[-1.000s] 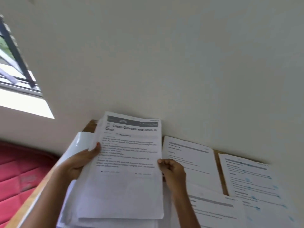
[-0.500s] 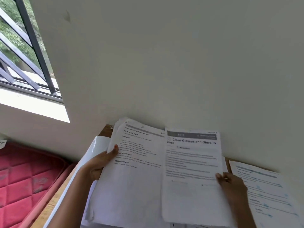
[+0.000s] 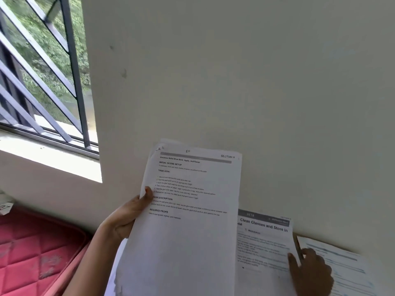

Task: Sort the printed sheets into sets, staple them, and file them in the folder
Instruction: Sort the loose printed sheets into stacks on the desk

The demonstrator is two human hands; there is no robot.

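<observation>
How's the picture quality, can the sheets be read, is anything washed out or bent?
Head view: daylight blows out the window sill; headings on the stack in the left hand read, small print is soft; the Clean Glasses sheet in the right hand shows its title only; the upright window bar leans, likely lens distortion.

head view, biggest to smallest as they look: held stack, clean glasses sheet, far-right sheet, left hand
1. held stack, though nearest the camera.
2. clean glasses sheet and far-right sheet: look alike, both partly covered or cropped, so unranked.
3. left hand.
</observation>
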